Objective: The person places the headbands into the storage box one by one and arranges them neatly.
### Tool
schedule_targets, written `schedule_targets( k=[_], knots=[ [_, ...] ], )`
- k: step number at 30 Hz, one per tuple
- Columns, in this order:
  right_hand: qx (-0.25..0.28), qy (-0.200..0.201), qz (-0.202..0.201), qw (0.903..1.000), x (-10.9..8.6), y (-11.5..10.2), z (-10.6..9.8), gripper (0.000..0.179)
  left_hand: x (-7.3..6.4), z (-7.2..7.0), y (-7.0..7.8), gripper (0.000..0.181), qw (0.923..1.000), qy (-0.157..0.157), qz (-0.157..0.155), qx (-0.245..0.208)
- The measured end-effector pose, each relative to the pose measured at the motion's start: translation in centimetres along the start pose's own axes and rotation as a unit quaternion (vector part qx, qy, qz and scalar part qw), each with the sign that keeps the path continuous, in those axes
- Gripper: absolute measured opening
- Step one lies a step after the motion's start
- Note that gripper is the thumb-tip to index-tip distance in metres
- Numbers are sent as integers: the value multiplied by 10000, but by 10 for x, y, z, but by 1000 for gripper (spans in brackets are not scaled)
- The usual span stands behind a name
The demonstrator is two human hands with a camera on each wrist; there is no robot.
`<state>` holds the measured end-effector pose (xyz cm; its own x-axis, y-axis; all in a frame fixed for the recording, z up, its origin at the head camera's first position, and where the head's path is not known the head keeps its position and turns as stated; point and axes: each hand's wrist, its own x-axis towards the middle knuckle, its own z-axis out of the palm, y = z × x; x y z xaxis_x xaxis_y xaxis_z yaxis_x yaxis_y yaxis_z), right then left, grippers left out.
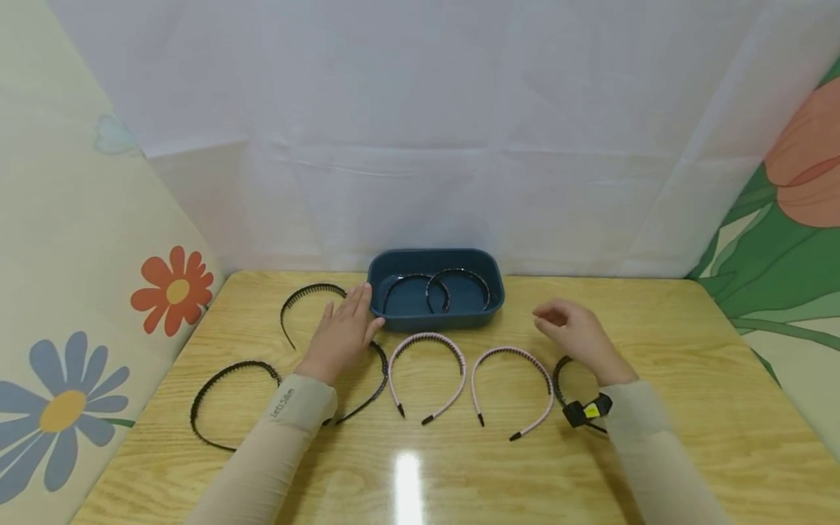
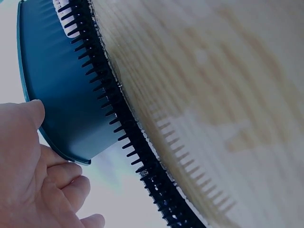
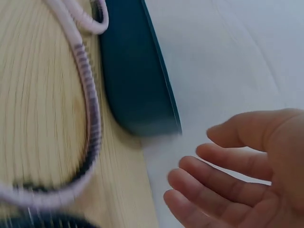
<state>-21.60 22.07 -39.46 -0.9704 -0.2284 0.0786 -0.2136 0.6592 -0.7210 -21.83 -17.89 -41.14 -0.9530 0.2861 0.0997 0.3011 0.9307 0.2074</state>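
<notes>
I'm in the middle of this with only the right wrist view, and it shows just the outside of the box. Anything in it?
Observer: Yes, two dark headbands lie inside the box, partly overlapping in the head view.
Operator: And where's the left hand?
Observer: The left hand is touching the box at its left end.
Operator: Any headbands over on the far left?
Observer: Yes, a black headband lies on the table there, its right side partly hidden by the left sleeve.
</notes>
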Motion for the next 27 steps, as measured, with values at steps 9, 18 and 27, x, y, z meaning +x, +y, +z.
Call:
schedule_targets(
  k=[9,18,27],
  knots=[
    [-677,-448,-303,9962,-9,21,-19,27,-1,-1,1,72,10000,-32,-32,-35],
    [-1040,-655,-186,9922,-22,37,-30,26,-1,1,0,72,10000,-28,-33,-34],
    [-1152,-652,17,9912,-29,49,-41,24,0,3,0,72,10000,9,-15,-45]
  ],
)
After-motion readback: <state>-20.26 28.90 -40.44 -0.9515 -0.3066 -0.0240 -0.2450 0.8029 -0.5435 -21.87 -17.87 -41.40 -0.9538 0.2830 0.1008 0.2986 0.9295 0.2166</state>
